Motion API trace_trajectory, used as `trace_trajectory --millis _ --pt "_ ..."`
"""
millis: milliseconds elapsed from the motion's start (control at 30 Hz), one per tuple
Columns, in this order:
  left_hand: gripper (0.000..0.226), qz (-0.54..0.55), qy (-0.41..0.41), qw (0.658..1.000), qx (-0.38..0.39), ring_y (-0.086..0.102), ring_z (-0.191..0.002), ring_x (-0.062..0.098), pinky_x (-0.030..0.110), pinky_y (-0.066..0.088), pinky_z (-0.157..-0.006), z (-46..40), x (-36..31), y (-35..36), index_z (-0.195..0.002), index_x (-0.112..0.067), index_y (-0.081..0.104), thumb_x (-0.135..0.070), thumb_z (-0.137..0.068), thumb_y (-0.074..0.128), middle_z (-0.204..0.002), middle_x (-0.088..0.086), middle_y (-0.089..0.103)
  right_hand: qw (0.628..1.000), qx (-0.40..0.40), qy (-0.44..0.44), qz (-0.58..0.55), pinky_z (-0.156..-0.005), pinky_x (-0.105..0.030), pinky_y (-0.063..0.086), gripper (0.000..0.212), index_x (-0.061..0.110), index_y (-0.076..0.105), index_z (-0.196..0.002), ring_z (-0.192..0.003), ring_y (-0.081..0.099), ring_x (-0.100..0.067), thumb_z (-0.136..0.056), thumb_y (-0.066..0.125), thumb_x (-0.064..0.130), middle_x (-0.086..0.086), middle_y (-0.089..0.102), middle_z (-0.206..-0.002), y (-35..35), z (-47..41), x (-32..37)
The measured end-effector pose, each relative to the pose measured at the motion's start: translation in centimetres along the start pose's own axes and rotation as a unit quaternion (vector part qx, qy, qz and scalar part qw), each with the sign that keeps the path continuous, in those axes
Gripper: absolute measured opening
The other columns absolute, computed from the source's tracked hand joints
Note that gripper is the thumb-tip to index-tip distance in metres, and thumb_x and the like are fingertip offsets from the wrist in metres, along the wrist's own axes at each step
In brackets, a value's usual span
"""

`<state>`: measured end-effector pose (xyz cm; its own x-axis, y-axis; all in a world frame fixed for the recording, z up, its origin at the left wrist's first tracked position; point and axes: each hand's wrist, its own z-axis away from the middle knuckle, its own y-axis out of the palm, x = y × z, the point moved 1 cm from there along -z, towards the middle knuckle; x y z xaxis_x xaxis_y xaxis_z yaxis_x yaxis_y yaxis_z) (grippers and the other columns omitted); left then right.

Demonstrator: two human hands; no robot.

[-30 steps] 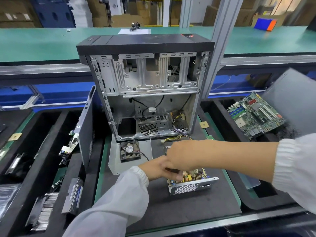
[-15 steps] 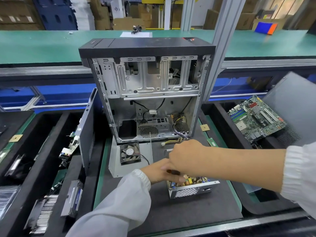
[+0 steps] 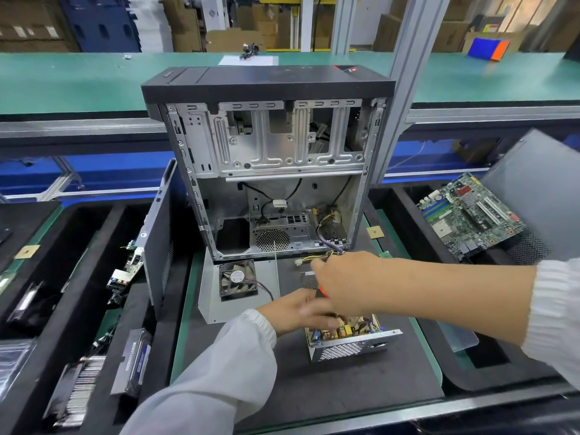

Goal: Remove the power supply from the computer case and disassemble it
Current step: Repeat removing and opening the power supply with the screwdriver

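Right grip (image 3: 345,284) curled round orange-handled tool (image 3: 322,291), I see only sliver of it. Left grip (image 3: 301,312) fingers rest on open power supply (image 3: 351,339), curl unclear. Power supply on dark surface (image 3: 314,394), in front of upright computer case (image 3: 270,158). Loose fan (image 3: 238,279) on metal cover plate (image 3: 213,306) just left.

Right hand (image 3: 342,282) has lifted, baring orange handle (image 3: 322,292)

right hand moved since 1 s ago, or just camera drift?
Yes. Against the open power supply, the right hand has lifted away toward the computer case: earlier it overlapped the supply's top edge, now a gap shows. The supply has not shifted on the mat.
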<state>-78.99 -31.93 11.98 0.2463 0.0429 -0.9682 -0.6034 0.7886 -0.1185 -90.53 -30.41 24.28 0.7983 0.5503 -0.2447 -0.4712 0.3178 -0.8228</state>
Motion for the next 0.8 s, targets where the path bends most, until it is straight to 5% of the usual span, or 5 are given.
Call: trace_trajectory --millis 200,400,567,667,800 --pt "0.033 0.035 -0.029 0.999 -0.013 0.053 -0.096 0.018 0.032 0.043 -0.093 -0.4 0.6 0.1 -0.109 0.015 0.057 -0.001 -0.084 0.071 -0.101 0.017 0.056 0.995 0.004 -0.070 0.070 -0.069 -0.035 0.038 0.032 0.009 0.049 -0.126 -0.104 0.056 -0.030 -0.099 0.045 0.025 -0.014 0.057 -0.119 0.3 -0.3 1.2" --pt "0.039 -0.039 -0.039 0.997 -0.053 0.056 -0.087 -0.019 -0.003 0.039 -0.077 -0.1 0.4 -0.5 -0.093 -0.051 0.061 -0.023 -0.075 0.080 -0.090 -0.034 0.062 0.953 -0.140 -0.217 0.156 -0.089 -0.035 0.032 0.035 0.020 0.049 -0.122 -0.118 0.036 -0.025 -0.088 0.060 0.020 -0.006 0.040 -0.126 0.4 -0.4 1.4" --pt "0.020 0.005 -0.023 1.000 -0.011 0.063 -0.094 0.001 0.022 0.050 -0.090 -0.3 0.4 -0.1 -0.102 -0.025 0.069 -0.013 -0.086 0.070 -0.091 -0.012 0.072 0.998 -0.018 -0.055 0.015 -0.062 -0.034 0.038 0.046 0.010 0.048 -0.119 -0.090 0.057 -0.029 -0.091 0.057 0.045 -0.006 0.052 -0.100 -0.1 -0.4 0.5" --pt "0.030 0.036 0.004 0.999 -0.009 0.055 -0.099 0.029 0.048 0.043 -0.100 -0.6 0.8 -0.1 -0.112 0.001 0.064 -0.011 -0.085 0.071 -0.104 0.025 0.062 0.990 -0.003 -0.070 0.120 -0.064 -0.035 0.043 0.030 0.009 0.056 -0.125 -0.103 0.059 -0.031 -0.096 0.049 0.016 -0.012 0.060 -0.114 -0.3 -1.0 1.1" --pt "0.043 0.033 -0.032 0.998 -0.044 0.060 -0.088 -0.007 0.012 0.047 -0.088 -1.0 1.4 -0.3 -0.117 0.008 0.060 -0.003 -0.078 0.076 -0.096 -0.001 0.063 0.985 -0.014 -0.126 0.114 -0.075 -0.036 0.042 0.038 0.014 0.046 -0.129 -0.112 0.047 -0.029 -0.092 0.056 0.016 -0.010 0.044 -0.124 -0.1 -0.7 1.1"
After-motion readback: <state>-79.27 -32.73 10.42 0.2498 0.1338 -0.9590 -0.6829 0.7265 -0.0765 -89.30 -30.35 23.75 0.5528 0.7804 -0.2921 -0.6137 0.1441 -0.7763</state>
